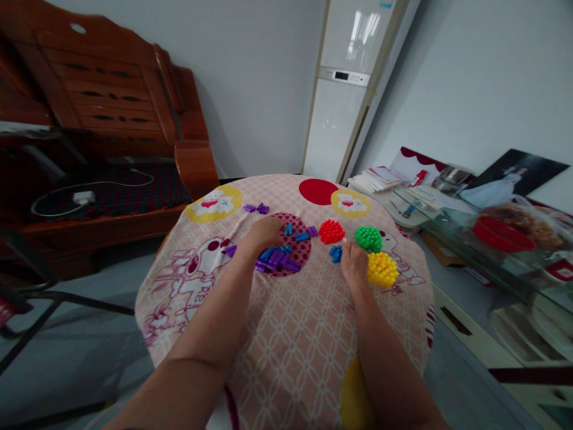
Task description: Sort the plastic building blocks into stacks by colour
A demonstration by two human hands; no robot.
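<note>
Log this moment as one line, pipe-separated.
left hand: beside loose blue pieces | right hand: between small blue group and yellow cluster | red cluster, green cluster: on tablecloth | grips: unclear

Red for one bunch (pixel 332 232), green for another bunch (pixel 369 239) and yellow for a third bunch (pixel 382 269), with blue for some little sticks (pixel 302 237) and purple for other sticks (pixel 280 260). Pale pink for the cloth (pixel 290 334), with white loops crossing all over, a plain red circle (pixel 317 191), yellow circles (pixel 215 204) with white animals, and a darker pink circle (pixel 305 254) full of dark red squares. Reddish brown for the wooden bench (pixel 107 89), white for the tall cabinet (pixel 335 125) with a tan edge, and red for the bowl (pixel 501 233).
</note>
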